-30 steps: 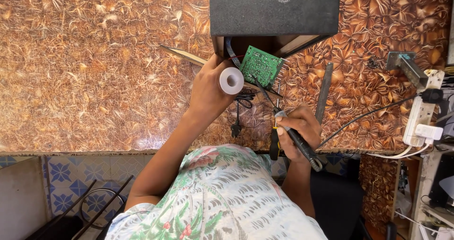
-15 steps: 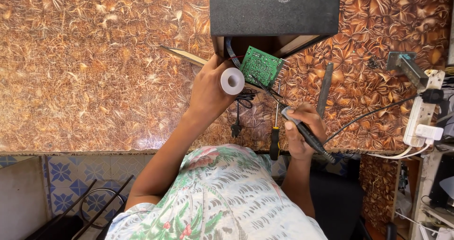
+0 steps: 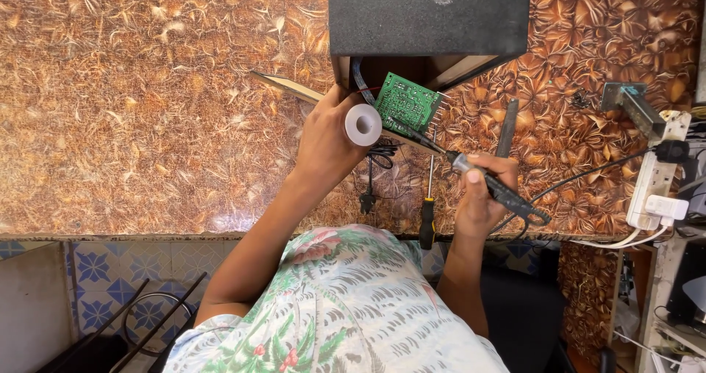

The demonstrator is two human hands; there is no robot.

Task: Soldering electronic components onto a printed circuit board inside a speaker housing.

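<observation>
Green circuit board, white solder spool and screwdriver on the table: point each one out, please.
green circuit board (image 3: 408, 102), head view, middle of its green face.
white solder spool (image 3: 363, 124), head view, on its round white end, beside the left hand (image 3: 327, 141).
screwdriver (image 3: 426, 222), head view, on its dark handle.

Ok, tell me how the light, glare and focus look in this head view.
Head view: even, soft light; pale glare patches on the glossy table, strongest at upper left; sharp focus on the circuit board, solder spool and soldering iron; only faint shadows under the left hand and right hand; edges bend slightly.
</observation>
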